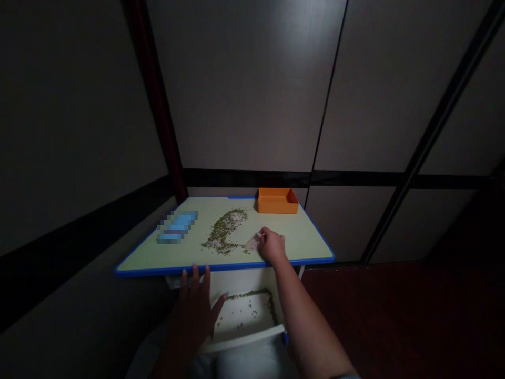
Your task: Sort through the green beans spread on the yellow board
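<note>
Small green grains (225, 227), which look like mung beans, lie spread on the pale yellow-green tabletop (294, 237). Pale pinkish patches are mixed in at both ends of the spread. To its right is a small separate pale patch (251, 243), with a few green grains near it. My right hand (272, 245) is closed with its fingertips down at that patch; whatever it pinches is too small and dim to make out. My left hand (195, 308) has its fingers spread, over the left side of the pulled-out drawer (236, 318), fingertips by the table's front edge.
An orange open box (277, 205) stands at the table's back right. A blurred-out blue item (177, 227) lies at the left. More green grains line the drawer's back and right inner edges, with several scattered on its floor. Dark cabinet panels (244, 95) rise directly behind the table.
</note>
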{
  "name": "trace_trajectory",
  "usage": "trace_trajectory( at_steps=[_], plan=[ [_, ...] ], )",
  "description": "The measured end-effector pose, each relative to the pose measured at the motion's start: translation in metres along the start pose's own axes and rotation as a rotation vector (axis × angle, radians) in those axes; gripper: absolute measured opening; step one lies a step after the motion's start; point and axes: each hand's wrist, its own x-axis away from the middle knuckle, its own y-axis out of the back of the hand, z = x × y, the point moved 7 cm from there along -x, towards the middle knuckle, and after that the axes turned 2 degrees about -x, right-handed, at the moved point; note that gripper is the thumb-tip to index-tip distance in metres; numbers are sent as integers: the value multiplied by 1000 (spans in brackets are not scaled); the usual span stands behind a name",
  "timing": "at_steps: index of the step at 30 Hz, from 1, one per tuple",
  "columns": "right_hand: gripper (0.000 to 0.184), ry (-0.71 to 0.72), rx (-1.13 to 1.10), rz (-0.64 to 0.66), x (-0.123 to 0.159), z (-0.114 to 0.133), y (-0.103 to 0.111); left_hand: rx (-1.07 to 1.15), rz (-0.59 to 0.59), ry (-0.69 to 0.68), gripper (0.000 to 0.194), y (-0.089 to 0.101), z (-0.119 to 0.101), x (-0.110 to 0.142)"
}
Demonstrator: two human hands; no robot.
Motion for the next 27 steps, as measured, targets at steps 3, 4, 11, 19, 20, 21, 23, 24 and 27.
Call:
trace_trajectory(
  at_steps=[3,4,11,19,20,21,23,24,27],
  plan=[
    [19,-68,-19,-11,1,-6,2,0,15,4,75,1,0,1],
    [19,-76,-14,-16,1,-7,2,4,20,5,75,1,0,1],
    [19,-40,40,0,1,-4,0,17,43,47,74,4,-2,-2],
    [20,-12,44,4,6,-2,2,40,69,81,74,5,-1,-2],
    [21,-17,46,7,6,-2,2,43,69,83,74,5,-1,-2],
    [21,-22,49,7,6,-2,3,43,69,88,73,5,-1,-2],
    [21,-29,54,7,7,-3,4,39,71,97,72,5,-1,-2],
    [21,-33,58,9,7,-3,4,38,74,97,72,5,-1,-2],
    [20,-26,63,21,7,-4,4,38,78,80,73,5,-2,-2]
  ],
)
